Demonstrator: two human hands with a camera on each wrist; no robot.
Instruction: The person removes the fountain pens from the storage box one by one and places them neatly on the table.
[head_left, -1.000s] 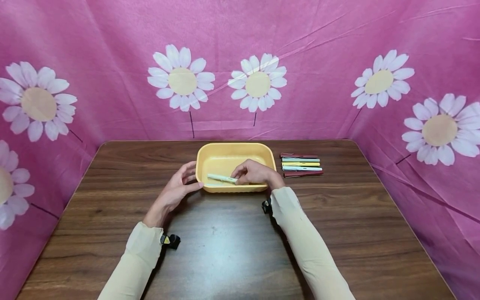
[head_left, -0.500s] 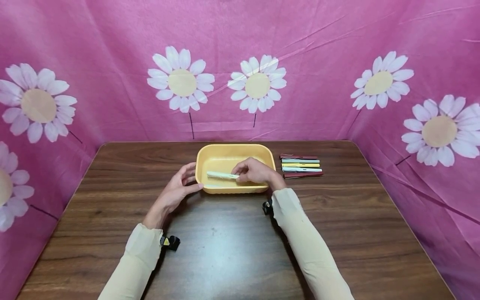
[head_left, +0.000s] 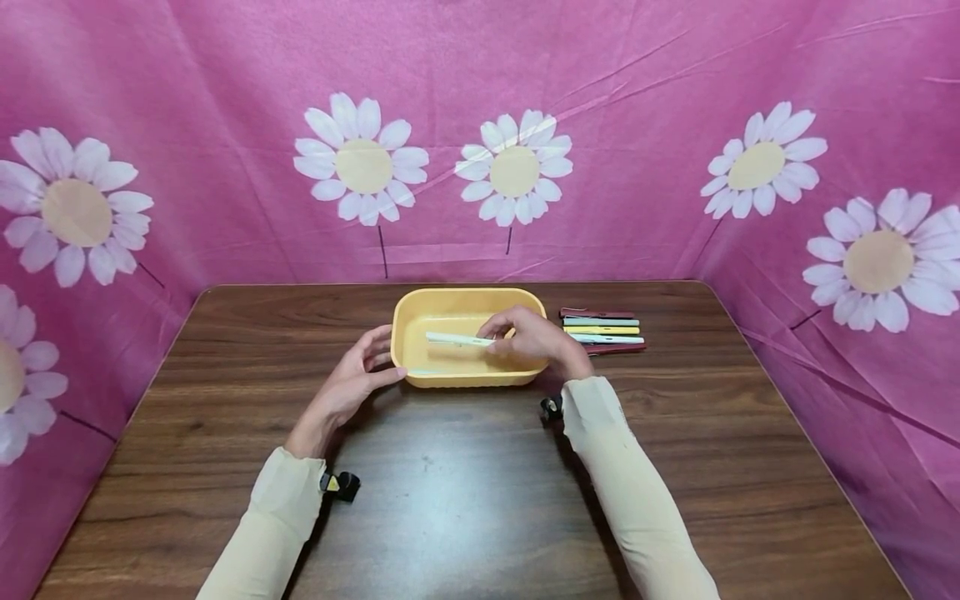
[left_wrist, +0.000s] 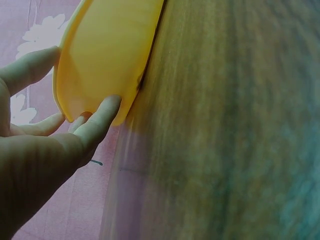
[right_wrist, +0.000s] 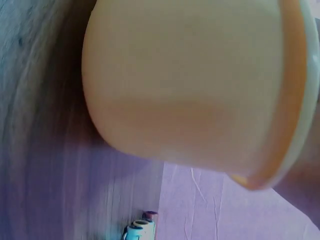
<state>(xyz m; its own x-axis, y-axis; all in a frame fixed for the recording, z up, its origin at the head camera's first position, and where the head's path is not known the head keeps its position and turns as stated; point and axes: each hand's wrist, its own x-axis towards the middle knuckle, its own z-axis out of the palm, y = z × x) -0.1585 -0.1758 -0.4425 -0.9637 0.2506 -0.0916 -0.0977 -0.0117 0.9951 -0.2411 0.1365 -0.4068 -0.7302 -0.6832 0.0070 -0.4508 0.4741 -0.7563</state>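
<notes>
A yellow plastic tub (head_left: 472, 380) stands at the back middle of the table. My left hand (head_left: 347, 385) holds its left end, thumb at the near rim and fingers against the side wall; the left wrist view also shows these fingers on the yellow wall (left_wrist: 105, 45). Over the inside of the tub, my right hand (head_left: 525, 337) pinches a white pen (head_left: 453, 338) by its right end, the pen pointing left. Along the near inner wall lies another pale pen (head_left: 426, 372), partly hidden by the rim. In the right wrist view the tub wall (right_wrist: 185, 75) hides the right fingers.
Just right of the tub, several pens lie side by side: a dark red pen (head_left: 596, 314), a pale green one, a yellow pen (head_left: 602, 330), a light blue one and another dark red pen (head_left: 618, 347). A pink flowered cloth (head_left: 450, 242) hangs behind the wooden table (head_left: 442, 500).
My right hand has raised the white pen from low in the tub and carried it back and to the right. The left hand has stayed at the tub's left end.
</notes>
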